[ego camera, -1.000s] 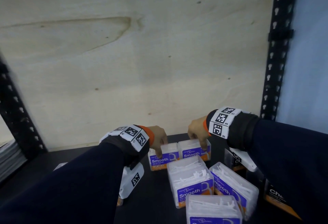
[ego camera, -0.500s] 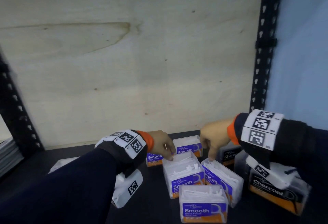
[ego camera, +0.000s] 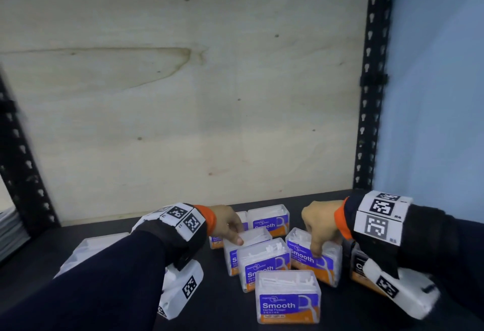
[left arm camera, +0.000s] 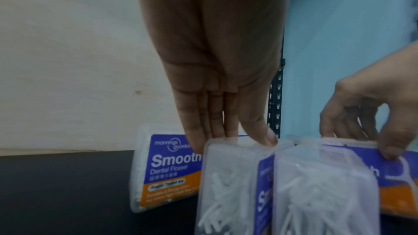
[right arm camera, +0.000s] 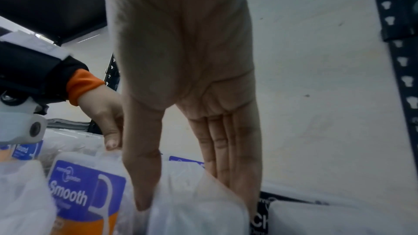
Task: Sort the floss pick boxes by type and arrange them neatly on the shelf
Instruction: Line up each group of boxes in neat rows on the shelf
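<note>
Right hand (ego camera: 318, 226) clamped over angled Smooth box (ego camera: 314, 257), thumb front, fingers behind. Left hand (ego camera: 226, 223) pinched on neighbouring box (ego camera: 248, 239). Both best slid back squarely into rear row (ego camera: 268, 216), labels kept forward.

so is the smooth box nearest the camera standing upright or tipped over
Upright. The nearest Smooth box stands on the shelf with its label facing the camera, text level, picks visible through the clear top.
</note>
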